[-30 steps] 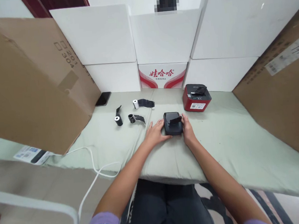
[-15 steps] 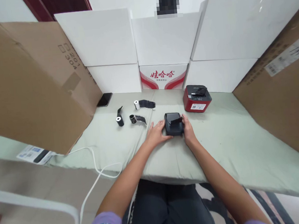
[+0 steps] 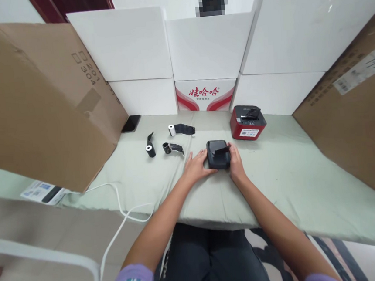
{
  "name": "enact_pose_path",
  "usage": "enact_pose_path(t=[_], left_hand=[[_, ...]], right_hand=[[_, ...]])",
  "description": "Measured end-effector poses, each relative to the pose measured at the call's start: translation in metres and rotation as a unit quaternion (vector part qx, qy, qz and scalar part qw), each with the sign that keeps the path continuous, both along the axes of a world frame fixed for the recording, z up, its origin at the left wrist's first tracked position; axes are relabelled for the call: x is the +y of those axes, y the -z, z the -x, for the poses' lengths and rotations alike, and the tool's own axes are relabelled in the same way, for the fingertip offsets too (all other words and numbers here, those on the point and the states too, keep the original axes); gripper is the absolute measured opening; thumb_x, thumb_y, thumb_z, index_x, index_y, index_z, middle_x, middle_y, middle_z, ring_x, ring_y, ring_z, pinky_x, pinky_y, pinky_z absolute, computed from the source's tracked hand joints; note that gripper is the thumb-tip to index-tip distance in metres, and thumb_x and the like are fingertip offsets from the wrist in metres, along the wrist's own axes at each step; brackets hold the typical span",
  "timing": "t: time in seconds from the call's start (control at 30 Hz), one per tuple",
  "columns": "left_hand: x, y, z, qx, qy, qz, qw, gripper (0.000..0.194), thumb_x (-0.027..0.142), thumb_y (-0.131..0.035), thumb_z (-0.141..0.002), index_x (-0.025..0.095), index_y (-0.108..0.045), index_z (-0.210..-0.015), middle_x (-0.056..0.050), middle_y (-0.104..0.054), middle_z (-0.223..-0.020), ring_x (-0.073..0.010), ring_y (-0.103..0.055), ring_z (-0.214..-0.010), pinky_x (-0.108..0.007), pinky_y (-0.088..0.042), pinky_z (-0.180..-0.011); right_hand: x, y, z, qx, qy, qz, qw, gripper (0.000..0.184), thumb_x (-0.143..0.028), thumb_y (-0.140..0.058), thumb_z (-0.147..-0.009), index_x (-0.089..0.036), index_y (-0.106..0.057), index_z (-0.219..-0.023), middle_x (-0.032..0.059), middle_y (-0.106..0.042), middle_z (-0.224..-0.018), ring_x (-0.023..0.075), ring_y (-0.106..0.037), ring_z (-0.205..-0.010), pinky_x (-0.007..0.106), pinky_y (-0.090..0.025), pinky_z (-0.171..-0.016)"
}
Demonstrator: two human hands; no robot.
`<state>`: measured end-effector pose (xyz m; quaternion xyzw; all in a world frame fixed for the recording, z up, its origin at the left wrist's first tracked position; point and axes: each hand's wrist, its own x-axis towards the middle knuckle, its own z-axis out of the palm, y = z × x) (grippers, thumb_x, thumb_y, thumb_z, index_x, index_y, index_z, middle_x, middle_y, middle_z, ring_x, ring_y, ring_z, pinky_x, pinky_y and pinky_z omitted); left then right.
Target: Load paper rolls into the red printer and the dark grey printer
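A small black printer (image 3: 218, 154) sits on the pale green padded table (image 3: 276, 181) in front of me. My left hand (image 3: 197, 166) rests against its left side, fingers spread along the edge. My right hand (image 3: 235, 161) grips its right side, fingers curled by a black strip sticking out of the top. A red and black printer (image 3: 247, 122) stands behind to the right. Three small paper rolls with black strips lie to the left: one (image 3: 149, 148), a second (image 3: 170, 148), and a third (image 3: 180, 129).
White foam boxes (image 3: 205, 47) and a red-printed carton (image 3: 205, 95) wall off the back. Large cardboard sheets stand at the left (image 3: 36, 101) and right (image 3: 356, 112). A black phone (image 3: 131, 123) lies at the back left. A white cable (image 3: 115, 216) trails off the table's left front.
Both hands stay on the black printer; the right hand's fingers have shifted slightly along its right side. The view has tilted a little.
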<state>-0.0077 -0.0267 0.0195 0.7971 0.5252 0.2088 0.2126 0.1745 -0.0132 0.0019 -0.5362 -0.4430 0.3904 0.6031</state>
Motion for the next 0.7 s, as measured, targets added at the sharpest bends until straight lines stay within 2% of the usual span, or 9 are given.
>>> enact_pose_path(t=[0.43,0.7], left_hand=[[0.0016,-0.0008,0.0001,0.016,0.002,0.005,1.000,0.094,0.056,-0.074,-0.081,0.024,-0.032,-0.159,-0.014,-0.041,-0.163,-0.0300,-0.035,-0.154,-0.058,-0.007,-0.129],[0.0020,0.0027,0.0000,0.006,0.006,-0.001,1.000,0.095,0.058,-0.074,-0.080,0.026,-0.032,-0.159,-0.012,-0.042,-0.162,-0.0307,-0.036,-0.154,-0.059,-0.005,-0.129]], right_hand=[[0.0026,0.0049,-0.0038,-0.040,0.000,0.001,0.999,0.072,-0.072,-0.045,-0.092,-0.022,-0.056,-0.142,0.0092,-0.057,-0.150,0.0243,-0.048,-0.143,0.043,-0.028,-0.124],[0.0032,0.0068,-0.0050,0.023,-0.013,0.004,1.000,0.072,-0.071,-0.047,-0.092,-0.023,-0.053,-0.145,0.0087,-0.060,-0.148,0.0232,-0.052,-0.141,0.044,-0.032,-0.123]])
